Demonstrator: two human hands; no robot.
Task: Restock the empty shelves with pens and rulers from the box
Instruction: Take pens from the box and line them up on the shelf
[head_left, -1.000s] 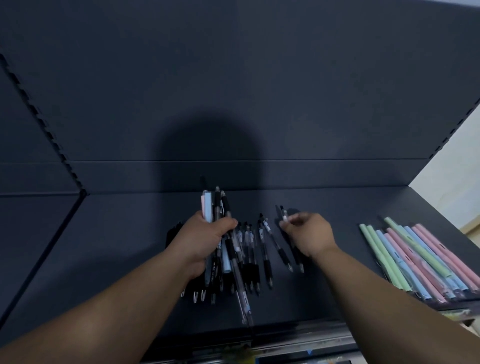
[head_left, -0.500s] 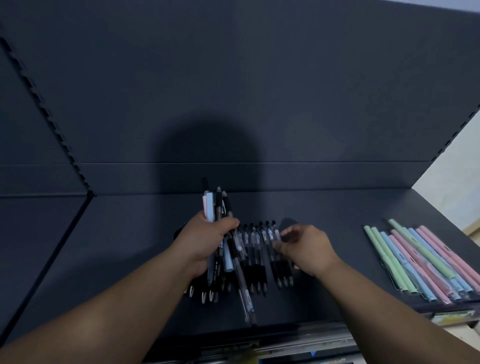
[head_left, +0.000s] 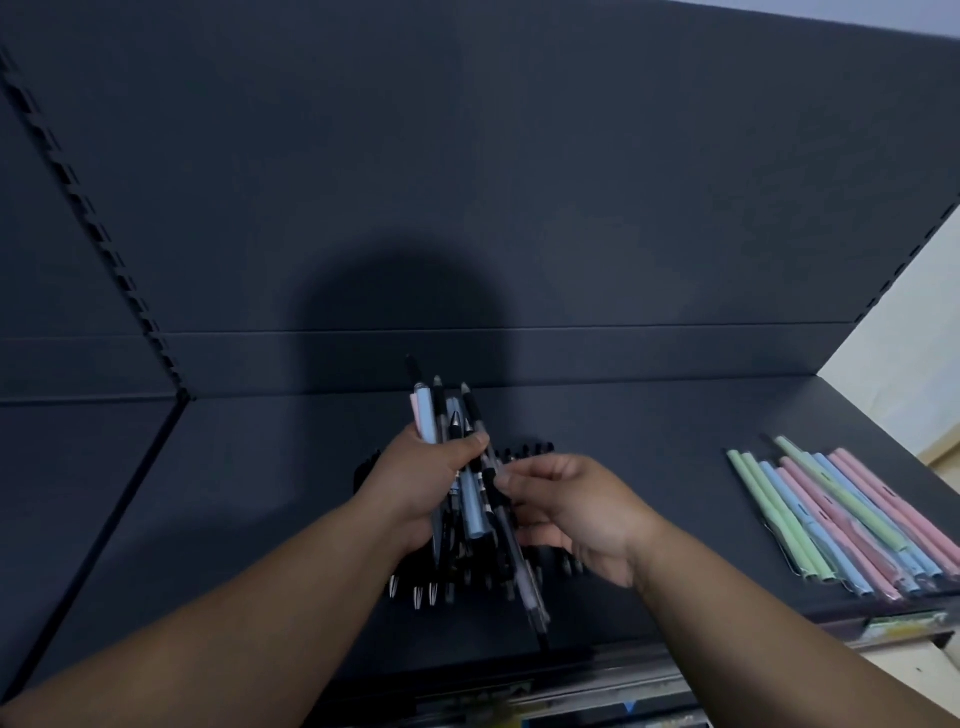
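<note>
Dark shelving back panel is filling most of the view; slotted upright is running diagonally down its left side. A rounded shadow is falling across the panel's middle.

Shelf, dark and flat, is carrying all the stock seen here.

Both forearms are reaching in from the bottom edge, and the hands are meeting at mid-shelf.

Pastel pens are lying on the shelf's right end, well apart from the hands. They are green, blue and pink, side by side and angled, with a few overlapping.

Row of black pens is lying flat on the shelf under the hands, with tops toward the back panel and metal tips toward the front edge. It is largely hidden.

Left hand is gripping a pen bundle held above the row, fingers curled round it and thumb pressing across the front. The bundle is mixing black-grip pens with a pale blue one and a pink one, their ends fanning above the fist.

Right hand is sitting just beside the bundle, palm partly upturned. Its fingers are drawn together, thumb and forefinger pinching a clear-barrelled pen at the bundle's right edge. This pen is slanting down past the row toward the shelf front.
</note>
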